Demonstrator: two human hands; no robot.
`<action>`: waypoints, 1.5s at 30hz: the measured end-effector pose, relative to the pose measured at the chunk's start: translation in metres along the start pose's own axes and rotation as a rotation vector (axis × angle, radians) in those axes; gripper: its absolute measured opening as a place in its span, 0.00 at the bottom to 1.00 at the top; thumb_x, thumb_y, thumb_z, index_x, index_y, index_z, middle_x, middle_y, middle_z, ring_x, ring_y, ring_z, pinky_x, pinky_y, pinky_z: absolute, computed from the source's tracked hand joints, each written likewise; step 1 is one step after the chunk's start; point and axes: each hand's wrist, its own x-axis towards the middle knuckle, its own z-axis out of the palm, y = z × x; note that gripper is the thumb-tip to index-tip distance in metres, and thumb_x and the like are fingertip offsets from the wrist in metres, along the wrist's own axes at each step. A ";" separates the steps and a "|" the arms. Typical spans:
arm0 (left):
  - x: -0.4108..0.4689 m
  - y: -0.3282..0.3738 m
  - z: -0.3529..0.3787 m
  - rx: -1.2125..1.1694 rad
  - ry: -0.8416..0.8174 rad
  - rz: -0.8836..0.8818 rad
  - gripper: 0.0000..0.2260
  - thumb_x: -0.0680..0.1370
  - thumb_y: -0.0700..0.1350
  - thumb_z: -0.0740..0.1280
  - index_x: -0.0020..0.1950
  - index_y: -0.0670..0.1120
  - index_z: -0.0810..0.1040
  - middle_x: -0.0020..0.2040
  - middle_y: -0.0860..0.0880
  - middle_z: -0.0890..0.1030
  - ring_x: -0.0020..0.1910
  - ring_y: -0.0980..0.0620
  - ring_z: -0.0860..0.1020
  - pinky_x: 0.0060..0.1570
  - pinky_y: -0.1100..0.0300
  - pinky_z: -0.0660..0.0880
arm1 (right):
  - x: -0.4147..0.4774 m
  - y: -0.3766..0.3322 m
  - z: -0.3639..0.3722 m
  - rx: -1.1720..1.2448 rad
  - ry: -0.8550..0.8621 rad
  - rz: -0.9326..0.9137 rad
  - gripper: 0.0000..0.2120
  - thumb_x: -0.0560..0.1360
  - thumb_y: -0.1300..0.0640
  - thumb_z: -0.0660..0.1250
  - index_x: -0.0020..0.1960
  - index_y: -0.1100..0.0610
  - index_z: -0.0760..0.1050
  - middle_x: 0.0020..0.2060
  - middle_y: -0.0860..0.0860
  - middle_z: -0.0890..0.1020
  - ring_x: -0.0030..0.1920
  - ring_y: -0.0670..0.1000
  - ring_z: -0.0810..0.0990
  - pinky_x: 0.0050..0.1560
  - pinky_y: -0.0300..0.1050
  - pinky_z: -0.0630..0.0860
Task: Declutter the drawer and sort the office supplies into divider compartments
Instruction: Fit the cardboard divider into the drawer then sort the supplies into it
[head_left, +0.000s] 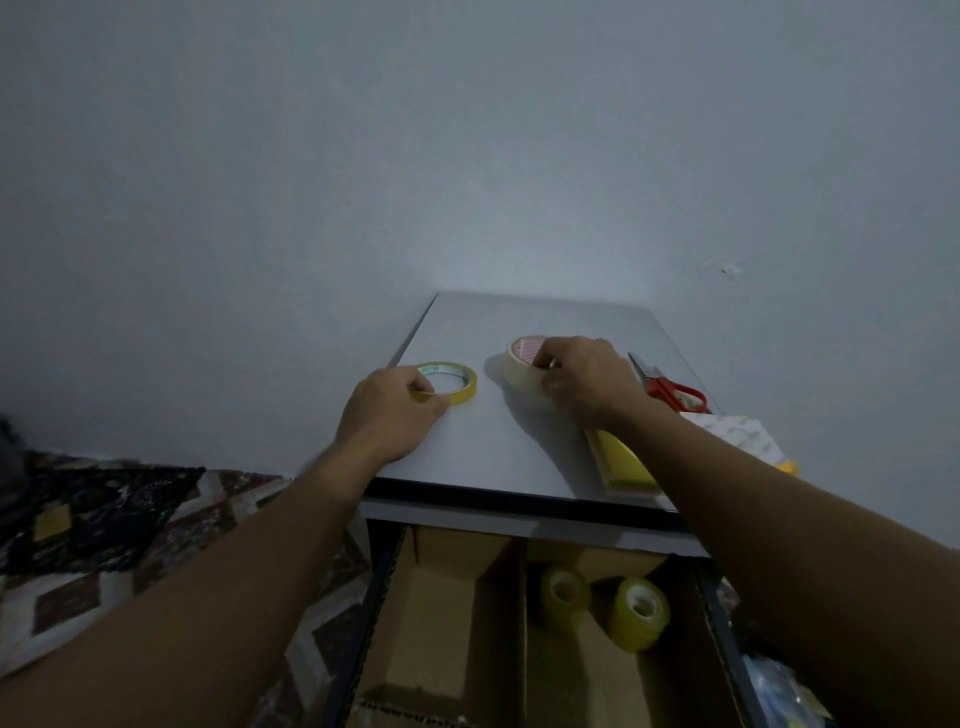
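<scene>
Sorting seems partly done: two yellowish tape rolls (639, 613) lie in the right compartment (587, 680) of the open drawer (382, 582), while on the cabinet top (498, 447) the left hand (392, 410) pinches a thin yellow tape ring (457, 379), the right hand (587, 382) grips a cream tape roll (519, 364), and scissors (670, 387) and notepads (621, 460) wait

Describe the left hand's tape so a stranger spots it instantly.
On the grey cabinet top above the open drawer, look left of the wide cream tape roll. The thin yellow tape ring, pinched by the left hand, is flatter with a larger hole.
</scene>
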 end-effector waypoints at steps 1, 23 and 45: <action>-0.006 0.000 -0.004 -0.006 0.008 0.004 0.09 0.74 0.54 0.72 0.46 0.50 0.81 0.45 0.54 0.78 0.46 0.50 0.76 0.44 0.59 0.72 | -0.004 -0.003 -0.003 0.017 0.027 -0.015 0.14 0.76 0.58 0.62 0.59 0.50 0.77 0.58 0.55 0.80 0.55 0.57 0.77 0.55 0.59 0.78; -0.161 -0.025 -0.040 -0.336 0.114 0.160 0.05 0.74 0.47 0.75 0.47 0.53 0.82 0.53 0.54 0.81 0.53 0.58 0.79 0.51 0.58 0.76 | -0.241 0.015 -0.021 0.355 -0.108 -0.105 0.08 0.73 0.55 0.73 0.48 0.43 0.82 0.46 0.39 0.79 0.46 0.40 0.78 0.45 0.37 0.77; -0.217 -0.030 -0.009 -0.319 -0.081 0.055 0.06 0.72 0.48 0.76 0.45 0.57 0.82 0.62 0.56 0.76 0.61 0.59 0.75 0.55 0.57 0.76 | -0.226 0.063 0.069 0.022 -0.567 0.138 0.15 0.73 0.43 0.70 0.55 0.50 0.83 0.50 0.48 0.84 0.51 0.47 0.81 0.52 0.45 0.79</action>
